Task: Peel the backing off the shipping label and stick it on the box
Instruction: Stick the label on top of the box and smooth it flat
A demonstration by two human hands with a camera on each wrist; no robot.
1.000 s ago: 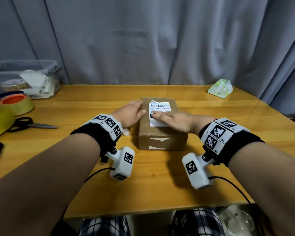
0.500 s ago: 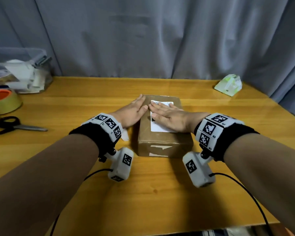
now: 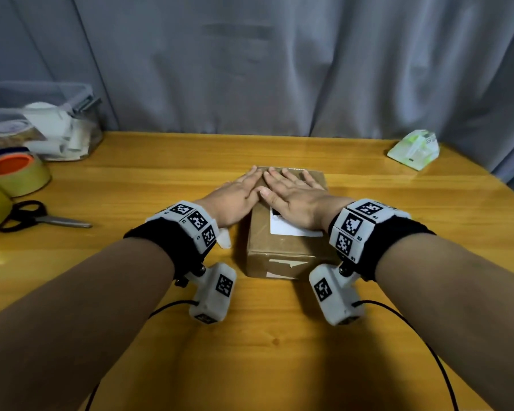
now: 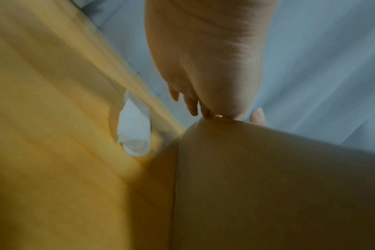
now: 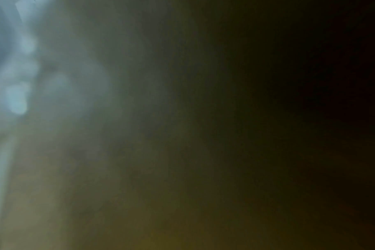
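A small brown cardboard box [image 3: 282, 256] sits mid-table. The white shipping label [image 3: 291, 229] lies on its top, mostly hidden under my right hand [image 3: 294, 194], which presses flat on it with straight, spread fingers. My left hand [image 3: 238, 194] lies flat against the box's top left edge, fingers straight. The curled white backing strip [image 3: 224, 238] lies on the table just left of the box, also clear in the left wrist view as a backing strip [image 4: 135, 133] beside the box [image 4: 268, 186]. The right wrist view is dark and blurred.
At the far left stand a clear plastic bin [image 3: 42, 126] with paper and tape, rolls of tape [image 3: 18, 173] and black-handled scissors [image 3: 42, 218]. A green-white tissue pack [image 3: 414, 148] lies at the back right. A grey curtain hangs behind the wooden table [image 3: 279, 336].
My right hand has slid forward along the label toward the box's far edge, covering its printed end. My left hand moved up alongside it. The head view has dropped closer.
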